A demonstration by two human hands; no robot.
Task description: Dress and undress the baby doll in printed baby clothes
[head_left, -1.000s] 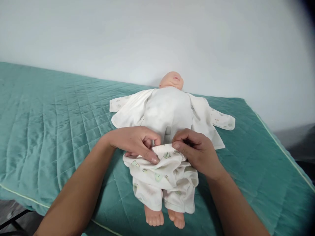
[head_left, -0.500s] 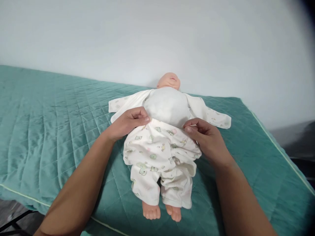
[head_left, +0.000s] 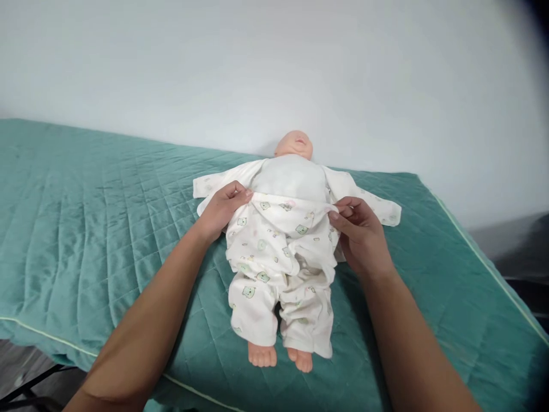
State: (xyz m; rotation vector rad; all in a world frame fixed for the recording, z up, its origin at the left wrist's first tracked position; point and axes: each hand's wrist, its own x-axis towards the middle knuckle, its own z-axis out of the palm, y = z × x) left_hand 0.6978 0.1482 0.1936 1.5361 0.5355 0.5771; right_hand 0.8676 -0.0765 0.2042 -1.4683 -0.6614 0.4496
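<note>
Two hands (head_left: pixel 223 212) (head_left: pixel 362 236) pinching printed trousers (head_left: pixel 262 243) by the waistband (head_left: pixel 295 201), doll (head_left: pixel 293 146) lying face-up, green quilted cover (head_left: pixel 107 229) beneath

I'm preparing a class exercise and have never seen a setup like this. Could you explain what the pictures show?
There is no machine: a person works bare-handed, and the view comes from a camera on their head, looking forward and down. On the green quilted cover lies a pink-headed, pale-bodied doll in an open white long-sleeved jacket. The left hand and right hand pinch the waistband of white cloth trousers with green animal prints, one at each side.
</note>
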